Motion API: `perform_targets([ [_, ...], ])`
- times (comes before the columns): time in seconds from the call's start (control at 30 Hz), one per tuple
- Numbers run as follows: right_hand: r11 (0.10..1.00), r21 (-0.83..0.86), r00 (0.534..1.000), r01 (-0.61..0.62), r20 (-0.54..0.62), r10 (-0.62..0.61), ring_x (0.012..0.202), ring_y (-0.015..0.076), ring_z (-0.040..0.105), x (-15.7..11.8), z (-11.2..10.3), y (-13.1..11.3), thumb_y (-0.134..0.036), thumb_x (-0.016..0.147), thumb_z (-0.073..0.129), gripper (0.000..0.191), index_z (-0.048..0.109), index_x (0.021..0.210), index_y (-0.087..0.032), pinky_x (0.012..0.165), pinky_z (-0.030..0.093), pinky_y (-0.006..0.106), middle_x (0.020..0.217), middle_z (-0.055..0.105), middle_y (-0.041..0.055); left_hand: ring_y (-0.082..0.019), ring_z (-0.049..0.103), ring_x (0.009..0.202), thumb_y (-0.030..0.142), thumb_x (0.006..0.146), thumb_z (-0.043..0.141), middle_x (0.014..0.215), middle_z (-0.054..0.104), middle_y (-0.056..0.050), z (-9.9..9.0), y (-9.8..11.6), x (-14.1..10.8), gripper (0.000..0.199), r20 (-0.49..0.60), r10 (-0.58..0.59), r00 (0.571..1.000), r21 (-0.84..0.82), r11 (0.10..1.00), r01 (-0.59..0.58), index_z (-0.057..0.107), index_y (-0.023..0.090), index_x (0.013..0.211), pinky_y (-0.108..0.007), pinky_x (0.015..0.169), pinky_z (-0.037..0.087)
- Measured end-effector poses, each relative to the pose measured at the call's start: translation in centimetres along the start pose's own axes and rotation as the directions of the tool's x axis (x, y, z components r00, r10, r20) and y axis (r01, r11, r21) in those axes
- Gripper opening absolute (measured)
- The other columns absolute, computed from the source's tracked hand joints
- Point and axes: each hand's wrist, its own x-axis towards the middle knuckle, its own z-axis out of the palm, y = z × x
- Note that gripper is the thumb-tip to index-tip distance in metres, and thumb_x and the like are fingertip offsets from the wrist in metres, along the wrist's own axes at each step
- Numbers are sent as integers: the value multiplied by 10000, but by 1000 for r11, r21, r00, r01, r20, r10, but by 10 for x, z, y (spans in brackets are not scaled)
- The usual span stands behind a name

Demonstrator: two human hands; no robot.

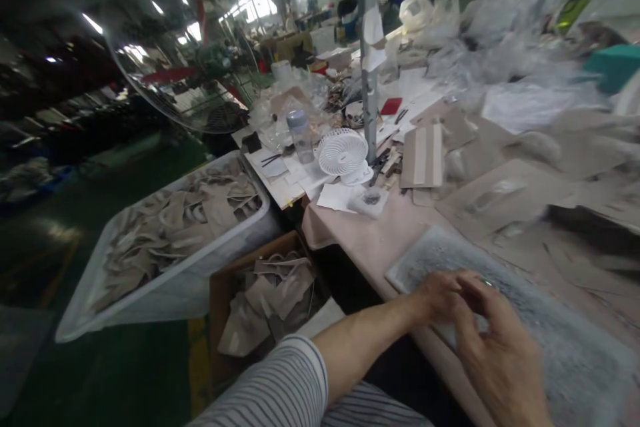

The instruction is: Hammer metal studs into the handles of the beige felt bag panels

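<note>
Both hands meet over a grey, speckled flat board [565,340] on the table's near edge. My left hand [440,297], reaching in from a striped sleeve, has its fingers closed against the fingers of my right hand. Thumb and forefinger of my right hand [500,347] curve together in a pinch. A tiny shiny spot shows by the right fingertips; I cannot make out what it is, or what lies between the fingers. Beyond the board stand a small white fan [343,153] and a clear plastic box [370,200] with small dark bits in it.
A white tub [240,233] full of beige scraps stands left on the floor, beside a cardboard box [217,320] of scraps. A metal post [369,93] rises behind the fan. Beige sheets [520,193] cover the table's right, and a bottle [300,133] stands at the back.
</note>
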Motion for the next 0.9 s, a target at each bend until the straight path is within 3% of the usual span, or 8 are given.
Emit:
perform_targets([
  [0.07, 990, -70, 989, -126, -86, 120, 866, 279, 648, 1, -28, 14, -455, 851, 499, 348, 623, 1100, -247, 751, 510, 431, 1059, 684, 141, -203, 732, 944, 127, 823, 722, 1055, 764, -100, -3, -3, 2, 398, -14, 60, 998, -28, 998, -60, 665, 175, 1214, -235, 812, 567],
  [0.2, 889, -218, 908, -403, -213, 360, 745, 265, 621, -6, -72, 53, -475, 826, 510, 372, 630, 1104, -259, 727, 494, 440, 981, 691, 148, -226, 719, 844, 143, 811, 729, 930, 762, -68, -3, -3, 1, 320, -33, 52, 998, -60, 997, -54, 692, 193, 1124, -300, 777, 576],
  [0.33, 816, -357, 881, -454, -318, 351, 911, 265, 631, -33, -115, 99, -413, 865, 429, 380, 615, 1086, -167, 841, 498, 418, 1029, 672, 148, -273, 703, 899, 174, 868, 597, 967, 746, -125, 4, -5, -12, 272, 48, 106, 993, -212, 973, -94, 655, 131, 1130, -402, 832, 564],
  [0.4, 694, -527, 870, -491, -342, 356, 1074, 255, 587, -48, -141, 121, -324, 897, 388, 370, 590, 1145, -139, 940, 461, 401, 1159, 636, 160, -279, 713, 937, 280, 854, 607, 1008, 756, -111, 10, -19, -12, 294, 49, 33, 998, -197, 980, -23, 654, 162, 1120, -412, 875, 560],
  [0.53, 428, -595, 731, -680, -511, 452, 1207, 285, 501, -78, -189, 151, -234, 881, 460, 391, 568, 1233, -103, 1005, 389, 426, 1311, 562, 196, -311, 723, 997, 494, 828, 598, 1039, 774, -107, 18, -44, -5, 421, 72, -31, 997, -139, 990, 41, 656, 195, 1119, -422, 899, 566],
  [0.63, 343, -587, 662, -733, -502, 557, 1154, 298, 537, -92, -208, 165, -223, 816, 570, 460, 569, 1265, -123, 961, 394, 425, 1307, 579, 182, -317, 727, 1002, 567, 804, 591, 1034, 781, -101, 16, -46, -7, 478, 70, -11, 998, -90, 996, 18, 664, 205, 1108, -413, 886, 579],
  [0.73, 320, -587, 629, -743, -450, 634, 1114, 280, 575, -90, -216, 179, -198, 807, 572, 486, 565, 1284, -107, 914, 406, 373, 1266, 610, 178, -302, 740, 967, 584, 807, 585, 1004, 790, -81, 12, -40, -9, 464, 72, -7, 997, -63, 998, 12, 672, 216, 1077, -383, 831, 601],
  [0.9, 354, -627, 657, -693, -350, 667, 1110, 222, 590, -67, -231, 189, -186, 895, 495, 431, 544, 1315, -107, 880, 397, 291, 1253, 621, 179, -283, 746, 940, 578, 819, 579, 994, 792, -68, 8, -27, -9, 427, 61, -1, 998, -67, 998, 5, 674, 225, 1039, -370, 821, 602],
])
